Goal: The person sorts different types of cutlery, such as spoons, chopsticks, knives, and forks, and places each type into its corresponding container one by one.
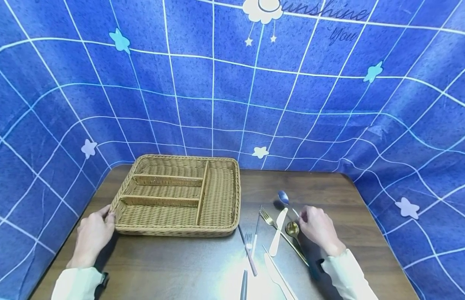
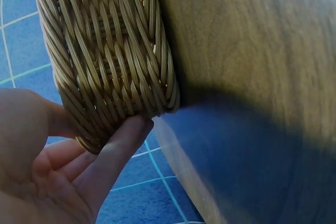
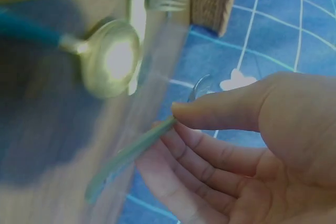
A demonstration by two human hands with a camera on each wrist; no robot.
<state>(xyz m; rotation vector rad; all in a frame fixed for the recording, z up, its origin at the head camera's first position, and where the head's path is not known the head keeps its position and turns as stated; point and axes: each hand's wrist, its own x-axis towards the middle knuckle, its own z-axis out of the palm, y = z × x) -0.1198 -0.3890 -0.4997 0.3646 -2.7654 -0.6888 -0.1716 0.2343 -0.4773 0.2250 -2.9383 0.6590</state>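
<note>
A wicker basket (image 1: 217, 196) with long compartments on its left and a wider one on its right stands on the table. My left hand (image 1: 92, 235) grips its front left corner, fingers against the woven wall (image 2: 110, 51). On the right, my right hand (image 1: 317, 225) pinches a spoon (image 1: 282, 197) between thumb and fingers. Its pale green handle (image 3: 126, 158) sticks out past the fingertips in the right wrist view, and the thumb partly covers the other end. Close beside this hand lie a gold spoon (image 1: 292, 229) with a teal handle and a gold fork (image 1: 267, 217).
A pale table knife (image 1: 279, 233) crosses the gold fork. Nearer the front edge lie a second knife (image 1: 273, 275), a small fork (image 1: 248, 239), a dark handle (image 1: 244, 285) and several slim utensils. A blue curtain (image 1: 217, 104) with white lines surrounds the wooden table (image 1: 161, 262).
</note>
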